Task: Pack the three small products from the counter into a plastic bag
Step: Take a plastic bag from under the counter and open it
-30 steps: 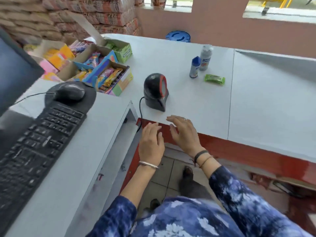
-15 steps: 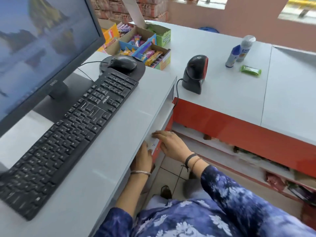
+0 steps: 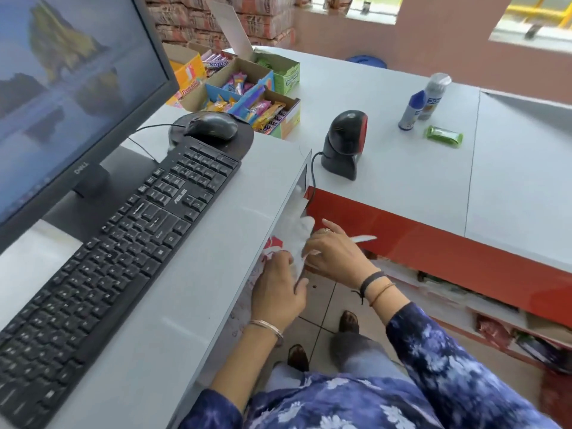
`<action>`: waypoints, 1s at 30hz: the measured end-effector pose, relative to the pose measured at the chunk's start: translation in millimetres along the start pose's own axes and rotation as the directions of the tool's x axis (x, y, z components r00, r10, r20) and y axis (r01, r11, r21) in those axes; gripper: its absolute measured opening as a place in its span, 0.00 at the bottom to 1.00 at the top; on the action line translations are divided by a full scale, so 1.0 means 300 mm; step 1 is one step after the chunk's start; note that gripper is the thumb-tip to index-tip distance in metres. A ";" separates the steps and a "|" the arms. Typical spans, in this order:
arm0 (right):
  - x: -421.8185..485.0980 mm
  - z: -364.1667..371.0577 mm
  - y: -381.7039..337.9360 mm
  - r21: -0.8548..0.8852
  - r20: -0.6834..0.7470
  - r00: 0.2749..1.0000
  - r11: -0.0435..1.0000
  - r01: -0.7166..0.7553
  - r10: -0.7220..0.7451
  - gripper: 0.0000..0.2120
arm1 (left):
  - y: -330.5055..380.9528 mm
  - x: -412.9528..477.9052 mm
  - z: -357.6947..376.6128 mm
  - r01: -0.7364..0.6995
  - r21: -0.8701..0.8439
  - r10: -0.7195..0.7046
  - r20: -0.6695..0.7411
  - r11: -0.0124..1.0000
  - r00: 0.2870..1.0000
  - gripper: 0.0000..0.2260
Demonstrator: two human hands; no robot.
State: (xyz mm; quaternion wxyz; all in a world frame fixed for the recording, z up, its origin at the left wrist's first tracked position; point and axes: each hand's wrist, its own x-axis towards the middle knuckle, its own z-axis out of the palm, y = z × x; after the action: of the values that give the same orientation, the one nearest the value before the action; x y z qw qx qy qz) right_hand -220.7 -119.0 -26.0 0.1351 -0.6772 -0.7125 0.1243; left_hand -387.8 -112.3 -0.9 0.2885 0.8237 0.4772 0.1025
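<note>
Our left hand point(image 3: 278, 292) and right hand point(image 3: 335, 255) both pinch thin bags point(image 3: 298, 233) under the desk point(image 3: 192, 274), products point(image 3: 428, 109) untouched on the counter point(image 3: 402, 181) well apart, and we risk pulling several clinging bags at once.

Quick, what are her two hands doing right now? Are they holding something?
Left hand: closed on the white plastic bag under the desk edge.
Right hand: fingers pinching the same plastic bag, pulling it out.
</note>
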 end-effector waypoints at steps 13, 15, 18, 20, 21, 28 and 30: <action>-0.143 -0.658 0.590 0.793 0.283 0.898 0.445 -0.417 0.337 0.29 | 0.657 0.582 0.025 -0.142 -0.314 0.255 0.352 0.939 0.901 0.09; -0.182 -0.774 0.742 0.807 0.289 0.871 0.389 -0.445 0.397 0.28 | 0.770 0.716 0.030 -0.073 -0.511 0.253 0.291 0.856 0.923 0.09; -0.196 -0.914 0.911 0.709 0.253 0.850 0.508 -0.488 0.463 0.20 | 0.944 0.910 0.060 -0.113 -0.563 0.289 0.234 0.819 0.928 0.05; -0.161 -0.980 1.023 0.681 0.125 0.805 0.540 -0.495 0.580 0.13 | 1.051 1.029 0.092 -0.156 -0.536 0.304 0.199 0.830 0.932 0.07; -0.134 -1.026 1.081 0.666 0.030 0.779 0.568 -0.483 0.626 0.13 | 1.120 1.092 0.107 -0.172 -0.522 0.295 0.162 0.835 0.942 0.09; 0.047 -1.370 1.221 0.311 -0.594 0.624 0.861 -0.403 0.507 0.14 | 1.479 1.390 0.051 -0.418 -0.500 0.319 -0.275 0.758 0.907 0.08; 0.096 -1.412 1.231 0.168 -0.760 0.514 0.884 -0.436 0.398 0.14 | 1.540 1.440 0.027 -0.316 -0.557 0.118 -0.362 0.768 0.925 0.12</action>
State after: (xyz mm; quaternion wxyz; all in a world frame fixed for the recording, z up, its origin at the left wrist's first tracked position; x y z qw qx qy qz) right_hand 274.7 -73.4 236.7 0.3798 -0.8162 -0.4021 -0.1669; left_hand 178.0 75.3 211.2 0.4453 0.7116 0.3580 0.4089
